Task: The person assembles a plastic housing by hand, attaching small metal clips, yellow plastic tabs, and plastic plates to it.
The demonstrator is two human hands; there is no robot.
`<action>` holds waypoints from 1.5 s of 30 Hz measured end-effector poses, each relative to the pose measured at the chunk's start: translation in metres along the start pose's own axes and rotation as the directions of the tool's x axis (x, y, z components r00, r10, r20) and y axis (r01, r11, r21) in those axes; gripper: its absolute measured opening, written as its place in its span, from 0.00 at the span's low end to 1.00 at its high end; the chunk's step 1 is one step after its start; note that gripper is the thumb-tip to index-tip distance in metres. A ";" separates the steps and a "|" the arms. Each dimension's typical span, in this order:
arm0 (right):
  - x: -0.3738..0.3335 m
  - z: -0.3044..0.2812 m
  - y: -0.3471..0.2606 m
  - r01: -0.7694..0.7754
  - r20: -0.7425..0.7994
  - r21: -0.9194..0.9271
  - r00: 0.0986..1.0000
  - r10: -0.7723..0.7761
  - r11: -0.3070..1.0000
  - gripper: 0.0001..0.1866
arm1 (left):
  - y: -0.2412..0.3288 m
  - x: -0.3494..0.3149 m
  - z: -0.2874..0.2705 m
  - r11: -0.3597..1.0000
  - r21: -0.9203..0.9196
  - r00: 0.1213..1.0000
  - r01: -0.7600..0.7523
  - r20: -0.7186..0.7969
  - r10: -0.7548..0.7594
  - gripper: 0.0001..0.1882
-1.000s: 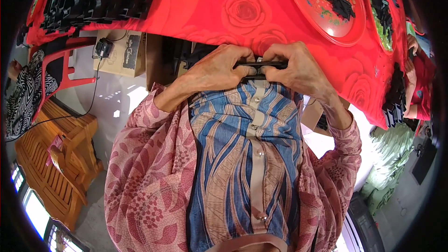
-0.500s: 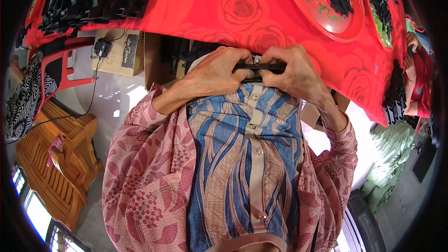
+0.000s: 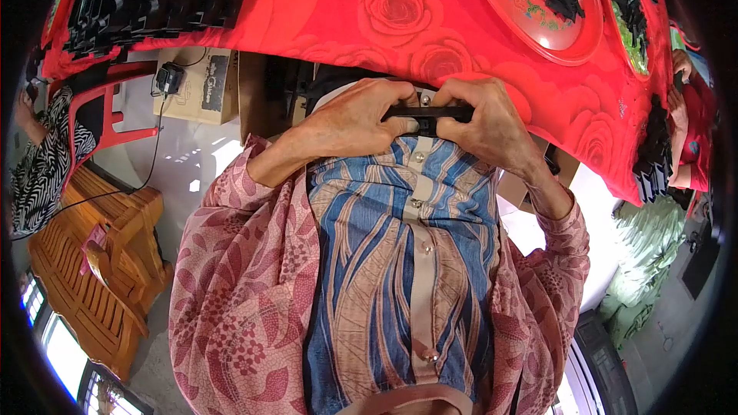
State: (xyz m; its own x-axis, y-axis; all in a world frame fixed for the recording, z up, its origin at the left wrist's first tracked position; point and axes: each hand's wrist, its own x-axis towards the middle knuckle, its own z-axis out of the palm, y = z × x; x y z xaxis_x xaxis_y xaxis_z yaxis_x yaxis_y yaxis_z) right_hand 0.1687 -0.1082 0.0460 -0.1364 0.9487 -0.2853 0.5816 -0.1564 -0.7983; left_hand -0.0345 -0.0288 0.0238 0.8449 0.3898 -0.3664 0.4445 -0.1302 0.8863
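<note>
Below the red-clothed bench (image 3: 461,23), against the chest, a small flat black part (image 3: 427,113) is pinched endwise between left hand (image 3: 355,119) and right hand (image 3: 486,121), both closed; pressing-together judged underway, a firmer squeeze seemingly called for next

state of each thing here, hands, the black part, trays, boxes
left hand: closed on the left end of the black part
right hand: closed on its right end
slim black plastic part: held level between both hands, close to the shirt front
round red tray: lying on the red rose-print tablecloth, holding black pieces
brown cardboard box: on the floor under the table, closed
</note>
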 end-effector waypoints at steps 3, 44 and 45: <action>0.003 -0.001 0.007 0.041 0.047 0.030 0.998 -0.042 0.999 0.11 | -0.004 0.001 -0.001 0.999 -0.041 0.999 0.013 0.036 -0.011 0.10; -0.005 -0.001 -0.004 0.067 0.078 -0.080 0.995 -0.061 0.995 0.12 | -0.004 -0.002 0.005 0.994 0.104 0.997 -0.023 -0.064 0.030 0.15; -0.005 -0.001 -0.005 0.060 0.084 -0.063 0.995 -0.054 0.996 0.13 | -0.005 -0.002 0.005 0.994 0.103 0.997 -0.023 -0.065 0.030 0.15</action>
State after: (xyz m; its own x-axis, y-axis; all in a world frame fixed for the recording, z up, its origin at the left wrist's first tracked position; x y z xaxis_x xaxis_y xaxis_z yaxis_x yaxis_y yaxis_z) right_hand 0.1676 -0.1118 0.0516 -0.2350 0.9292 -0.2853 0.6215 -0.0820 -0.7791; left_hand -0.0370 -0.0335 0.0189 0.8366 0.4439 -0.3210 0.4533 -0.2319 0.8607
